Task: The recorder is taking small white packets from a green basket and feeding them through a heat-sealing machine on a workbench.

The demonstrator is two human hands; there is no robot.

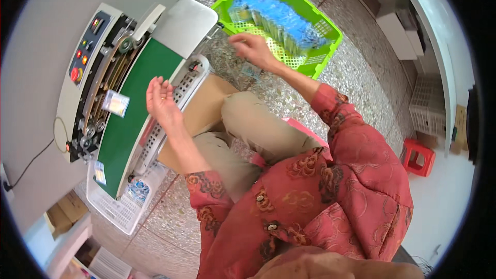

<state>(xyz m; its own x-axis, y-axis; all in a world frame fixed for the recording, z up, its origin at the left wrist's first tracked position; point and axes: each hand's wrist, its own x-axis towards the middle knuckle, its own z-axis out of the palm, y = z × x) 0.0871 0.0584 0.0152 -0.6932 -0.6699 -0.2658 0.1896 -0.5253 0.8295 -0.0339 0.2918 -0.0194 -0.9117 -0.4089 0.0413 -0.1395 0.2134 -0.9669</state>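
Observation:
My left hand (163, 104) is held palm up with its fingers stretched out, over the near edge of the green conveyor belt (139, 80) of a sealing machine. Nothing lies in it. My right hand (254, 50) hovers between the machine's silver end plate (187, 23) and a bright green plastic crate (326, 58); its fingers are loosely extended and I see nothing in them. On the belt, a small clear packet (116, 103) with a printed card stands against the sealing head. Another packet (100, 173) is at the belt's lower end. Blue-topped packets (279, 15) fill much of the crate in rows.
The control panel (85, 46) with lit buttons runs along the machine's far side. Below the belt sit a white perforated basket (124, 217) and a cardboard box (206, 101) by my knees. A red stool (419, 157) and white shelving (429, 101) stand at right.

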